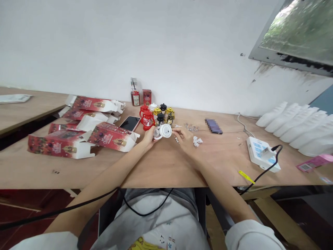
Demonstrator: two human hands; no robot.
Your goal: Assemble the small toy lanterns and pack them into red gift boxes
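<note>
My left hand (148,139) is closed around a small white toy lantern (165,131), tipped so that its round white base faces me. Close to the right rim of that base is my right hand (183,138), thumb and fingertips pinched together; whatever they hold is too small to make out. Just behind my hands several little lanterns stand upright: a red lantern (147,120) in front, gold lanterns (170,114), black ones (160,118) and another white one (153,106). Small white pieces (197,141) and a scatter of tiny metal parts (191,127) lie beside my right hand.
Red printed cartons (111,136) are heaped at left, with a phone (130,123) beside them. A bottle (135,95) and small red box (147,97) stand by the wall. Rightward are a purple item (213,126), power strip (262,153), yellow tag (246,176) and white packets (299,125).
</note>
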